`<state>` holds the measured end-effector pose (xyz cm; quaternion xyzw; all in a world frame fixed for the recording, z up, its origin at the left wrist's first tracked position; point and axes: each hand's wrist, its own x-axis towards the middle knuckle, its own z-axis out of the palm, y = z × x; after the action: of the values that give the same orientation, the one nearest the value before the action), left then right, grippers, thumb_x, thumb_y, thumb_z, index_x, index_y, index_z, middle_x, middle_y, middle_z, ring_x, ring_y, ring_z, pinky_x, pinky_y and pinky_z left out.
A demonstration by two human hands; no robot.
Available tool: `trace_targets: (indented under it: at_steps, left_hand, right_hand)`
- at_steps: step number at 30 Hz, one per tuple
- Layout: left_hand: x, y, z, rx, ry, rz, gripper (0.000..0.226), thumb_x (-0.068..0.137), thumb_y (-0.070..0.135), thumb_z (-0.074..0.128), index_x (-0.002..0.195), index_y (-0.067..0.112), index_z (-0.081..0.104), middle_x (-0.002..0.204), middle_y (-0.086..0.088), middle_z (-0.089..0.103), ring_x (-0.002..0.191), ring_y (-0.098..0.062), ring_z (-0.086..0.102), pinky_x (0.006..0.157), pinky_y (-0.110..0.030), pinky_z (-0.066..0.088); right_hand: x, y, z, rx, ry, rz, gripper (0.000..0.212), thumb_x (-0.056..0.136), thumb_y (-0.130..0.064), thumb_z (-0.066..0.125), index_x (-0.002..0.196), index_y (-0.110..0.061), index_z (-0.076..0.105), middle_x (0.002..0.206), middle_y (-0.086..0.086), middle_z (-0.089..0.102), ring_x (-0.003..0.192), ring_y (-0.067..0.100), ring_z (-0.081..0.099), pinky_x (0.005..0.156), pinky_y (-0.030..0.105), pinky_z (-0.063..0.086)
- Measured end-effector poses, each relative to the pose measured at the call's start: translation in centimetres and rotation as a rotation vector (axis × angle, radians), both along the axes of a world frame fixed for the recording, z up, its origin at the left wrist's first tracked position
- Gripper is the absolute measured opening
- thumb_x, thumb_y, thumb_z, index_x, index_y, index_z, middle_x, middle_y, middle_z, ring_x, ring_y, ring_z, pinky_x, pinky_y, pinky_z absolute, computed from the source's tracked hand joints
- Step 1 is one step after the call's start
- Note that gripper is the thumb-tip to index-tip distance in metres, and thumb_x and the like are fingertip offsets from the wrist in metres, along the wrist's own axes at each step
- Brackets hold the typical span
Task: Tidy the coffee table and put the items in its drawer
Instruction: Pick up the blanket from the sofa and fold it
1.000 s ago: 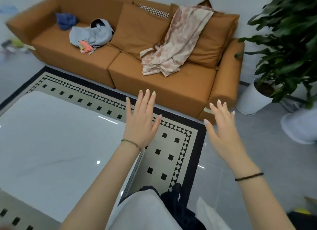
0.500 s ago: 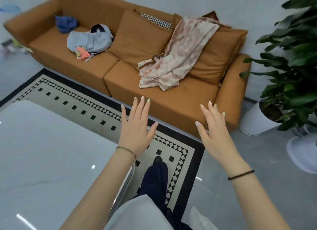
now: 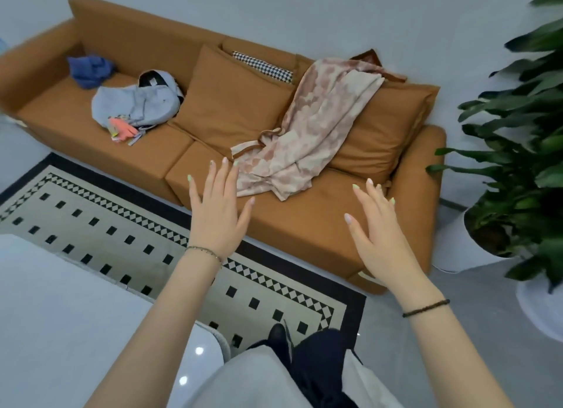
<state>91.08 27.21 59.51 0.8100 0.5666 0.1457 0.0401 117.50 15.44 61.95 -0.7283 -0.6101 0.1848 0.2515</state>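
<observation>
Both my hands are raised in front of me with fingers straight and spread, gripping nothing. My left hand (image 3: 217,212) is over the line where the rug (image 3: 122,225) meets the sofa (image 3: 304,231). My right hand (image 3: 380,240) is well apart from it, over the sofa's right front corner. The counter (image 3: 76,316), glossy white, lies low on my left, beneath my left forearm. Only one rounded corner of its top shows; the rest is cut off and its sides are hidden. A patterned throw (image 3: 313,127) lies on the sofa just beyond my left fingertips. Further left are a grey bag (image 3: 137,103) and a blue cloth (image 3: 90,71), both blurred. A plant (image 3: 524,133) in a white pot (image 3: 457,249) stands on the grey floor (image 3: 487,331) to my right.
</observation>
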Motion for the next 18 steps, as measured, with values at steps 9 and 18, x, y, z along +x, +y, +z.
trace_targets:
  at_steps: [9, 18]
  left_hand:
    - [3.9, 7.5, -1.2, -0.074, -0.04, 0.032, 0.067, 0.101, 0.051, 0.027, 0.156, 0.013, 0.023, 0.165, -0.005, 0.019, 0.154, -0.023, 0.007, 0.121, -0.061, 0.005]
    - [5.6, 16.2, 1.0, -0.013, -0.078, 0.137, 0.065, 0.103, 0.044, 0.038, 0.158, 0.016, 0.019, 0.165, -0.003, 0.019, 0.154, -0.021, 0.008, 0.122, -0.059, 0.004]
  right_hand:
    - [4.7, 9.2, -0.4, -0.032, 0.028, 0.034, 0.055, 0.106, -0.037, 0.04, 0.157, -0.023, 0.026, 0.167, -0.006, 0.006, 0.152, 0.004, -0.006, 0.126, 0.036, -0.002]
    - [8.6, 18.6, -1.5, 0.006, 0.07, 0.058, 0.055, 0.105, -0.034, 0.042, 0.157, -0.021, 0.028, 0.166, -0.006, 0.008, 0.152, 0.004, -0.005, 0.125, 0.032, -0.005]
